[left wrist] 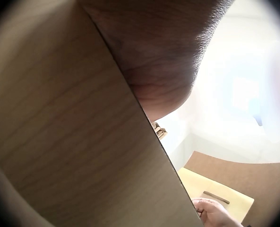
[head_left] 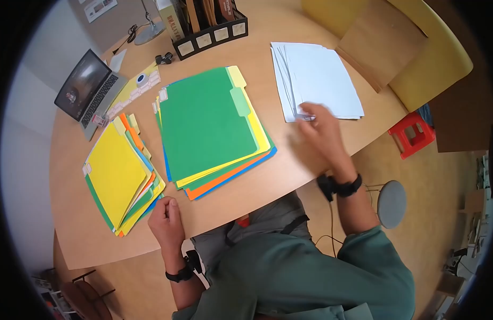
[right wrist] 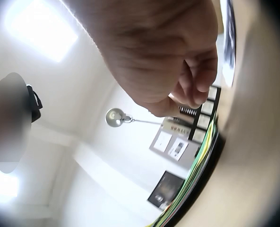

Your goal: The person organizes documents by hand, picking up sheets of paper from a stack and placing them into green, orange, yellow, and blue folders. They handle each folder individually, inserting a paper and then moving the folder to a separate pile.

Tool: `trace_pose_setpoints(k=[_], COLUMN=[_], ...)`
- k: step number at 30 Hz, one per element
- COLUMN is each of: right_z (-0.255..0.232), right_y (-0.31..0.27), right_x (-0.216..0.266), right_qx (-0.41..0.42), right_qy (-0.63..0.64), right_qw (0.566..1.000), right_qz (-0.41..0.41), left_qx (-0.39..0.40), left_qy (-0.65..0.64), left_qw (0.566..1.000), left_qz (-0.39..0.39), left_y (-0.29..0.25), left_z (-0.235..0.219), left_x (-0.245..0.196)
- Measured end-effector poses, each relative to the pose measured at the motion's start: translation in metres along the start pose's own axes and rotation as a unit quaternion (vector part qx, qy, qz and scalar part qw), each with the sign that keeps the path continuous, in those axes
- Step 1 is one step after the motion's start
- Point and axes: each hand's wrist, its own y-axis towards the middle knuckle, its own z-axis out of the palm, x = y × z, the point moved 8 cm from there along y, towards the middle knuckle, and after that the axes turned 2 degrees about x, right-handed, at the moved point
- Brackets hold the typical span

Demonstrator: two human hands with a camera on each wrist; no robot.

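Observation:
My left hand (head_left: 168,221) rests at the front table edge with loosely curled fingers, holding nothing, right by the lower corner of a stack of coloured file folders (head_left: 118,176) with a yellow one on top. My right hand (head_left: 325,137), slightly blurred, is over the near edge of a pile of white paper sheets (head_left: 324,80). In the right wrist view its fingers (right wrist: 203,78) are loosely bent with nothing visible between them. Between the hands lies a larger stack of folders (head_left: 209,122), green on top, with yellow, orange and blue edges showing below.
A laptop (head_left: 86,88) stands at the left, with a roll of tape (head_left: 142,80) beside it. Behind the folders is a black desk organizer (head_left: 214,37). A yellow chair (head_left: 438,53) with a brown paper bag (head_left: 382,40) adjoins the table's right side. A red stool (head_left: 411,134) stands below.

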Motion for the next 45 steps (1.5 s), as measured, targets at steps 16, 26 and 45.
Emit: trace_pose_setpoints(k=[16, 26, 45], right_z=[-0.001, 0.087, 0.13], right_y=[0.045, 0.018, 0.06], right_x=[0.02, 0.087, 0.072], right_qx=[0.175, 0.294, 0.354], right_qy=[-0.163, 0.119, 0.223], right_qw=[0.97, 0.946, 0.9], right_qz=[0.052, 0.07, 0.125], left_qx=[-0.007, 0.147, 0.179], left_qy=[-0.084, 0.128, 0.173], left_qw=[0.996, 0.973, 0.962], left_qz=[0.003, 0.12, 0.112], left_y=[0.001, 0.06, 0.056], left_z=[-0.019, 0.016, 0.025], left_x=[-0.025, -0.063, -0.066])
